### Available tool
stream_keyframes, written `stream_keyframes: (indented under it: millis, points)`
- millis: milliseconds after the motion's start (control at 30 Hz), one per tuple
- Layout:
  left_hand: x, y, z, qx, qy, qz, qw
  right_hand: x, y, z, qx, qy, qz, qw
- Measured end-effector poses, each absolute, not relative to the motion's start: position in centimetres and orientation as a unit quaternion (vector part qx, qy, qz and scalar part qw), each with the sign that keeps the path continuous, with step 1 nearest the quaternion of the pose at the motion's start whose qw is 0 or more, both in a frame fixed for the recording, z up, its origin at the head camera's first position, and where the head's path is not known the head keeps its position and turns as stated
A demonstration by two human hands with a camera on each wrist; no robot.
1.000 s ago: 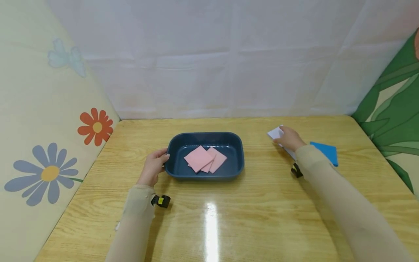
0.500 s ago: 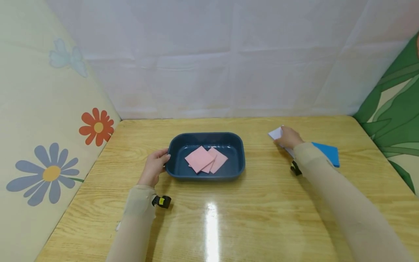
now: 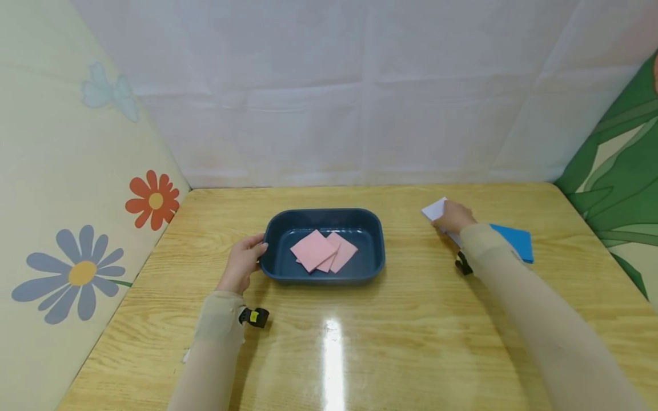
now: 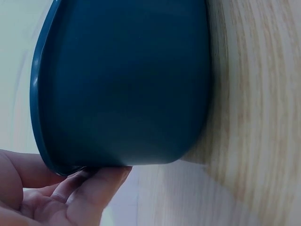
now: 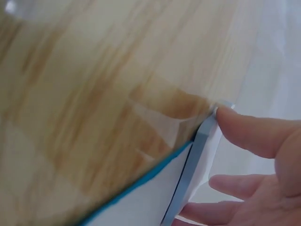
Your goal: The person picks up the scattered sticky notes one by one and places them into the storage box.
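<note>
A dark blue rectangular tub stands on the table with several pink square pieces overlapping inside it. My left hand grips its left end, thumb over the rim and fingers against the outside wall, as the left wrist view shows at the tub. My right hand holds a thin white square piece at the back right. In the right wrist view the thumb and fingers touch the edges of the white piece. Part of it is hidden by the hand.
A flat blue piece lies on the table behind the right sleeve, partly covered. The wooden table meets a white cloth wall at the back. Flower-painted panels border the left side, and leaf-painted ones the right.
</note>
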State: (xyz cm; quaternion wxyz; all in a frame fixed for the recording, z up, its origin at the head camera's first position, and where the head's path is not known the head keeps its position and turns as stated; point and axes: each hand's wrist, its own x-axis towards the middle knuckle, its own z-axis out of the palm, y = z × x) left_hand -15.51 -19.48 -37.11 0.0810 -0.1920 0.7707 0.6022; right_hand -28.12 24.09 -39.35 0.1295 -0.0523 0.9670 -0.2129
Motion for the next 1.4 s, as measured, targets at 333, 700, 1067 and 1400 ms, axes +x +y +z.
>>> stream_keyframes:
  millis: [333, 700, 1067, 1400]
  points:
    - [-15.4, -19.4, -37.0, -0.181, 0.774, 0.602, 0.079, -28.1, 24.0, -39.8, 0.011, 0.968, -0.227, 0.106]
    - [-15.5, -19.3, -36.9, -0.183, 0.771, 0.604, 0.083, -28.0, 23.8, -39.7, 0.061, 0.976, -0.201, 0.063]
    - [-15.5, -19.3, -36.9, -0.183, 0.771, 0.605, 0.082, -27.8, 24.5, -39.0, 0.076, 0.966, -0.246, 0.036]
    - [-15.4, -19.4, -37.0, -0.183, 0.771, 0.605, 0.082, -27.9, 25.4, -39.4, 0.064, 0.922, -0.380, 0.048]
